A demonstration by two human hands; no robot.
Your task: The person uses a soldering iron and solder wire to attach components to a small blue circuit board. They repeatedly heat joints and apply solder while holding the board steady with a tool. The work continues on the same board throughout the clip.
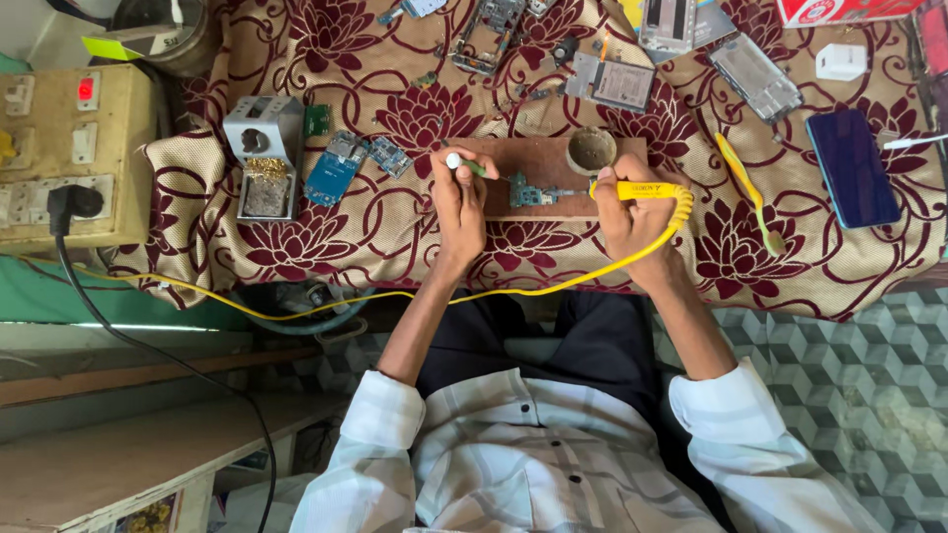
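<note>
Right now the right hand [632,212] is closed around a yellow soldering iron with a curly yellow cord [642,190], its tip on a small blue-green circuit board [530,192] lying between both hands on a brown wooden block [553,158]. The left hand [459,197] pinches a thin green-handled tool [464,164] beside the board. This looks like the soldering step; next calls for steady hands. Just past the right hand sits a round tin pot [592,150]. Farther right lie a white box [841,61] and a red packet [839,10].
</note>
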